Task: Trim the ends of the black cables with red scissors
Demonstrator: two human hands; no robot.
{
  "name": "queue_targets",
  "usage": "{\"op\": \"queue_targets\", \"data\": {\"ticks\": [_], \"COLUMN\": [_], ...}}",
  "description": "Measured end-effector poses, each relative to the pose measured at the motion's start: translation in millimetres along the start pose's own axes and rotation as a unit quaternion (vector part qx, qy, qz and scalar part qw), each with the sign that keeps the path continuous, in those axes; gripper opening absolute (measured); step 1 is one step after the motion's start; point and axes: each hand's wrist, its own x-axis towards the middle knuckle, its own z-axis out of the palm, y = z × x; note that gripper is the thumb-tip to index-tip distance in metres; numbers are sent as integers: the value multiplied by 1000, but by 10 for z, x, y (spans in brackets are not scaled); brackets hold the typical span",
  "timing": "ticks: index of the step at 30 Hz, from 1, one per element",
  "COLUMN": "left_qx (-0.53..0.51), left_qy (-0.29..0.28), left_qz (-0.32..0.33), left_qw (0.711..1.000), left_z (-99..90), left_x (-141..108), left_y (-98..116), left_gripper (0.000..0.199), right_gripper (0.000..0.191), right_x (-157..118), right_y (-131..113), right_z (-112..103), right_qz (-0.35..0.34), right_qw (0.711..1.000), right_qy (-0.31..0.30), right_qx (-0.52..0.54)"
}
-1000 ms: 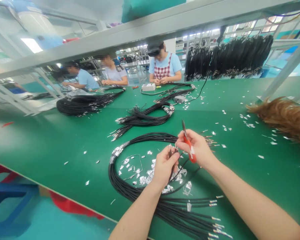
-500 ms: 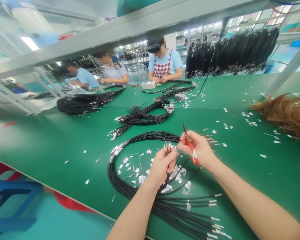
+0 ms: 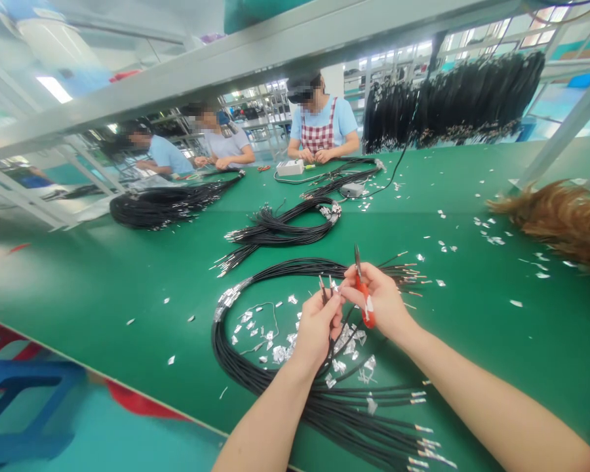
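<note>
My left hand (image 3: 318,328) is closed around a few black cables (image 3: 324,294), whose stripped, silvery ends point upward above the fingers. Tucked in my right hand (image 3: 386,298) is a pair of red-handled scissors (image 3: 366,303), dark blades upward. The thumb and fingertips of that hand pinch at one cable end, right against my left fingers. Both hands are over a looped bundle of black cables (image 3: 218,341), bound with silvery wrapping at the left of its curve. Foil scraps (image 3: 280,354) lie inside the loop.
Further back lie another cable bundle (image 3: 295,229) and a dark coil (image 3: 147,206). A brown bristly brush (image 3: 565,216) is at the right. Several people sit across the green table (image 3: 472,354). Black cables (image 3: 476,98) hang beyond it; a blue stool (image 3: 24,406) stands lower left.
My right hand, with the scissors, has moved slightly left, closer to my left hand. The scissors stand more upright. My left hand keeps its hold on the cables.
</note>
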Motion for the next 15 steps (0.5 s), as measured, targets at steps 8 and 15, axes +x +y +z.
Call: {"op": "queue_targets", "data": {"ticks": [8, 15], "left_qx": [-90, -76], "left_qy": [-70, -55], "left_qz": [-93, -64], "left_qw": [989, 994], "left_z": [-55, -77], "left_x": [18, 39], "left_y": [60, 31], "left_gripper": [26, 21], "right_gripper": [16, 21], "right_x": [-32, -36], "right_y": [-14, 2], "right_z": [52, 31], "right_qz": [-20, -8], "right_qw": [1000, 999], "right_qy": [5, 30], "right_qx": [-20, 7]}}
